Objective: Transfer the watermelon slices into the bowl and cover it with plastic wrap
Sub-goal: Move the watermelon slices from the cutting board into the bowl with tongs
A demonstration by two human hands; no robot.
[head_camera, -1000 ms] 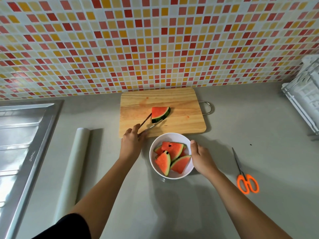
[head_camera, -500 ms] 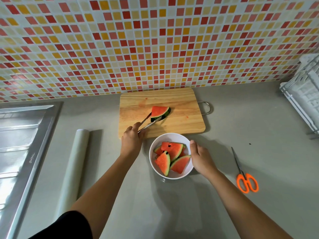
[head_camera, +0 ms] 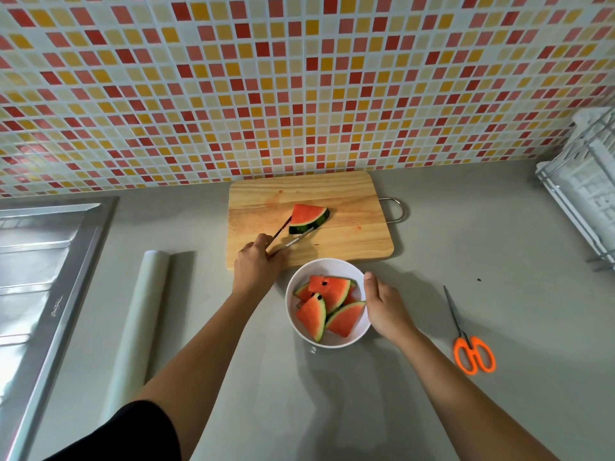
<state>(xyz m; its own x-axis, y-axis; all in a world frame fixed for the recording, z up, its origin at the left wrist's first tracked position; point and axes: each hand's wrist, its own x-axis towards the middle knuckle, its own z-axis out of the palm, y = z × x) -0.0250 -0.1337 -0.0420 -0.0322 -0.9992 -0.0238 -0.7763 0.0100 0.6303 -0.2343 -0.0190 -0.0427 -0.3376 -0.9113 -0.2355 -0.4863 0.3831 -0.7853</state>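
Observation:
One watermelon slice [head_camera: 307,217] lies on the wooden cutting board [head_camera: 346,201]. My left hand [head_camera: 256,266] grips metal tongs [head_camera: 286,236] whose tips sit on either side of that slice at its rind edge. A white bowl [head_camera: 327,265] stands in front of the board and holds several watermelon slices [head_camera: 327,306]. My right hand [head_camera: 386,309] holds the bowl's right rim, thumb on the edge. A roll of plastic wrap [head_camera: 139,322] lies on the counter to the left.
Orange-handled scissors [head_camera: 471,347] lie on the grey counter to the right of the bowl. A steel sink drainboard [head_camera: 40,277] fills the left side. A white dish rack [head_camera: 585,191] stands at the far right. A tiled wall rises behind the board.
The tongs have closed in around the slice on the board. My right hand and the bowl have stayed in place.

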